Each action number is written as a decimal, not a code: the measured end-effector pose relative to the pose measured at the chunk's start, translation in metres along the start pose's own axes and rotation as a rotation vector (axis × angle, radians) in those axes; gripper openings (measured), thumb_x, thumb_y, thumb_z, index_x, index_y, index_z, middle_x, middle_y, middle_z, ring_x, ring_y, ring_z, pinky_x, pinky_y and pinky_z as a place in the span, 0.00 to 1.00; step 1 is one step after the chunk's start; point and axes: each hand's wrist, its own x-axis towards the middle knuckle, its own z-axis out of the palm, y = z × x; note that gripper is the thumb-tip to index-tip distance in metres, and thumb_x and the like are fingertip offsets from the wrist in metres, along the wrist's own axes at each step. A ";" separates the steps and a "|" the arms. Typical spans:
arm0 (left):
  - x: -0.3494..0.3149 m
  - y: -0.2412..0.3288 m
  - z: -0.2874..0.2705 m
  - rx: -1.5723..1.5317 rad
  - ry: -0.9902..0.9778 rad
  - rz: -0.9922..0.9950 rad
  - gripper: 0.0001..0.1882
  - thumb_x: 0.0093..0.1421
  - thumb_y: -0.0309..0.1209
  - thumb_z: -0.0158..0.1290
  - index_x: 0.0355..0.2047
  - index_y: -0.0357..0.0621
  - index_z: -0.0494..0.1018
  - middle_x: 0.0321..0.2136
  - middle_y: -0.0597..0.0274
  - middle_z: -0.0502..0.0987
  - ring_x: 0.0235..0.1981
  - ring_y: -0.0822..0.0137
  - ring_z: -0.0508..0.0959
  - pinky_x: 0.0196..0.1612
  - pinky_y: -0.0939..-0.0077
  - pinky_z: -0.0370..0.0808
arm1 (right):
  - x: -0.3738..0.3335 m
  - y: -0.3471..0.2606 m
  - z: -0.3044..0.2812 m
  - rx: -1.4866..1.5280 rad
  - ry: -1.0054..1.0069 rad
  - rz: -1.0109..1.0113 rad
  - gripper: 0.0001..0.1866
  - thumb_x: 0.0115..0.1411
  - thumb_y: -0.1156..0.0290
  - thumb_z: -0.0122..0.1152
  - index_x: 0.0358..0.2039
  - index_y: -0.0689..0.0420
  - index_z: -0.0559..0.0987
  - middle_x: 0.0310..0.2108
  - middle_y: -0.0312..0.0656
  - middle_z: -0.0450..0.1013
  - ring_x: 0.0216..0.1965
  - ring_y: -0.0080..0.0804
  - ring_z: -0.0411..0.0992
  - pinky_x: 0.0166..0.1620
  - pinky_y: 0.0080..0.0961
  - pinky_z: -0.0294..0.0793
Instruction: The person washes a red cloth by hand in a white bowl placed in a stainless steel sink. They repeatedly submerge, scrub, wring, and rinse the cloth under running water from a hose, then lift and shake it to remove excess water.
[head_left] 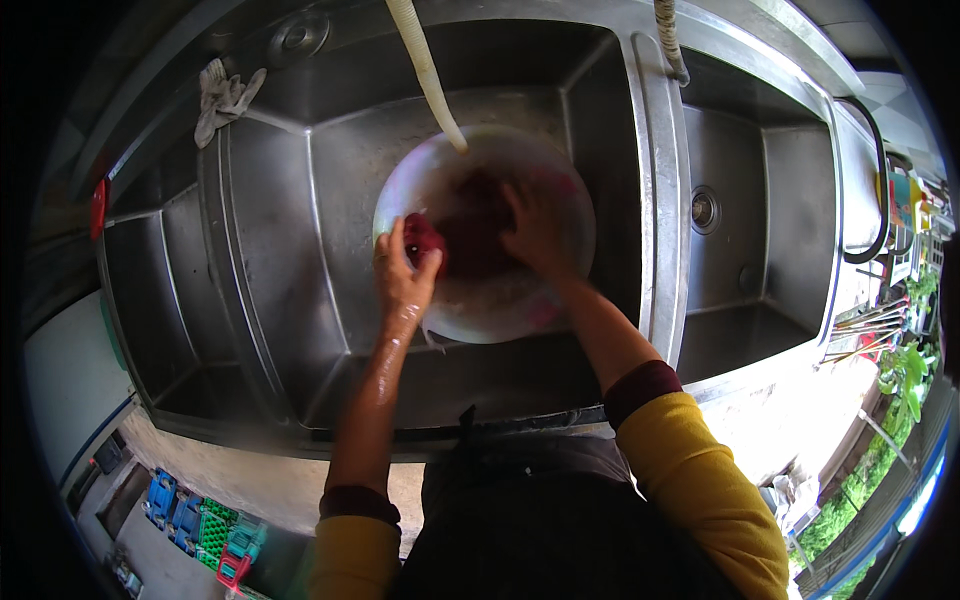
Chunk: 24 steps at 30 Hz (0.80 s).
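A round, pale basin [400, 180] with pink patches stands in the large middle sink bowl, holding murky brownish-red liquid. My left hand [401, 278] is at the basin's left side, thumb and fingers closed round a wet, dark red lump [424, 238] that looks like raw meat. At the right of the basin my right hand [538, 232] reaches into the liquid, fingers stretched out and apart, blurred near their tips. Beside those fingers a darker red mass [480, 205] shows dimly under the surface; its shape cannot be made out.
A cream hose [425, 75] hangs down to the basin's far rim. Steel sink bowls flank the middle one, the right one with a drain [705, 209]. Pale gloves [224, 100] lie on the far left ledge. Blue and green crates [205, 525] stand on the floor at lower left.
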 end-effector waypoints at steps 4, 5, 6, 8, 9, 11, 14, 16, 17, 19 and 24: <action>-0.028 0.011 0.027 0.127 -0.024 0.122 0.31 0.53 0.35 0.59 0.56 0.45 0.64 0.45 0.48 0.70 0.48 0.47 0.68 0.47 0.57 0.68 | -0.029 -0.014 0.008 -0.040 -0.291 -0.076 0.33 0.41 0.71 0.61 0.53 0.50 0.71 0.58 0.52 0.59 0.60 0.50 0.55 0.57 0.52 0.61; -0.033 0.012 0.033 -0.067 -0.182 -0.154 0.30 0.53 0.37 0.59 0.56 0.46 0.65 0.44 0.49 0.71 0.48 0.48 0.68 0.43 0.58 0.69 | -0.029 -0.013 0.008 -0.011 -0.351 -0.049 0.32 0.41 0.72 0.60 0.53 0.49 0.72 0.57 0.53 0.61 0.58 0.50 0.59 0.56 0.51 0.63; -0.035 0.012 0.039 -0.257 -0.331 -0.421 0.29 0.54 0.39 0.59 0.55 0.46 0.66 0.42 0.50 0.72 0.48 0.49 0.69 0.39 0.60 0.71 | -0.027 -0.013 0.006 0.171 -0.244 0.122 0.31 0.42 0.73 0.60 0.52 0.50 0.73 0.53 0.52 0.65 0.54 0.49 0.62 0.53 0.48 0.65; -0.034 0.009 0.049 -0.543 -0.391 -0.758 0.37 0.56 0.52 0.55 0.62 0.52 0.57 0.52 0.53 0.67 0.49 0.54 0.69 0.39 0.62 0.74 | -0.018 -0.015 -0.002 0.484 -0.108 0.549 0.28 0.42 0.74 0.59 0.49 0.51 0.75 0.46 0.51 0.71 0.47 0.48 0.70 0.49 0.43 0.71; -0.031 0.008 0.051 -0.732 -0.319 -0.910 0.36 0.57 0.55 0.52 0.62 0.54 0.57 0.53 0.55 0.67 0.47 0.58 0.71 0.41 0.65 0.74 | -0.014 -0.022 -0.008 0.700 -0.198 0.667 0.25 0.43 0.75 0.59 0.47 0.53 0.76 0.41 0.49 0.73 0.43 0.45 0.71 0.46 0.39 0.72; -0.016 0.005 0.055 -1.158 -0.289 -1.002 0.38 0.58 0.60 0.47 0.62 0.54 0.56 0.55 0.57 0.66 0.47 0.61 0.72 0.47 0.64 0.72 | -0.011 -0.047 -0.024 1.157 -0.302 0.833 0.19 0.45 0.76 0.57 0.41 0.56 0.78 0.32 0.45 0.75 0.35 0.39 0.74 0.41 0.32 0.74; 0.007 0.006 0.047 -1.536 -0.468 -0.973 0.41 0.60 0.63 0.40 0.65 0.50 0.51 0.59 0.56 0.63 0.55 0.57 0.68 0.59 0.54 0.63 | -0.030 -0.104 -0.057 1.304 -0.349 0.582 0.10 0.45 0.72 0.61 0.31 0.58 0.80 0.26 0.39 0.76 0.30 0.30 0.73 0.39 0.27 0.73; 0.012 0.015 0.040 -1.510 -0.412 -0.885 0.33 0.63 0.58 0.38 0.57 0.45 0.64 0.50 0.58 0.71 0.50 0.60 0.72 0.57 0.63 0.66 | -0.044 -0.138 -0.079 0.991 -0.312 0.347 0.13 0.50 0.60 0.62 0.32 0.55 0.80 0.29 0.50 0.76 0.34 0.43 0.76 0.40 0.35 0.74; 0.013 0.020 0.037 -1.646 -0.395 -0.783 0.33 0.64 0.58 0.38 0.56 0.45 0.64 0.49 0.58 0.71 0.50 0.60 0.72 0.57 0.63 0.66 | -0.046 -0.152 -0.086 0.902 -0.342 0.351 0.14 0.51 0.57 0.61 0.32 0.53 0.81 0.33 0.52 0.76 0.36 0.50 0.75 0.42 0.38 0.74; 0.008 0.027 0.035 -1.762 -0.388 -0.715 0.32 0.64 0.57 0.39 0.55 0.45 0.65 0.48 0.59 0.72 0.48 0.61 0.72 0.56 0.64 0.67 | -0.046 -0.170 -0.092 0.753 -0.209 0.293 0.13 0.52 0.58 0.61 0.28 0.55 0.79 0.27 0.52 0.75 0.33 0.50 0.75 0.38 0.42 0.73; -0.008 0.006 0.057 -1.900 -0.342 -0.623 0.29 0.64 0.55 0.39 0.53 0.46 0.66 0.45 0.61 0.72 0.46 0.62 0.73 0.53 0.65 0.68 | -0.027 -0.166 -0.082 0.499 0.008 0.185 0.10 0.49 0.62 0.59 0.22 0.56 0.77 0.22 0.50 0.73 0.26 0.50 0.74 0.31 0.44 0.72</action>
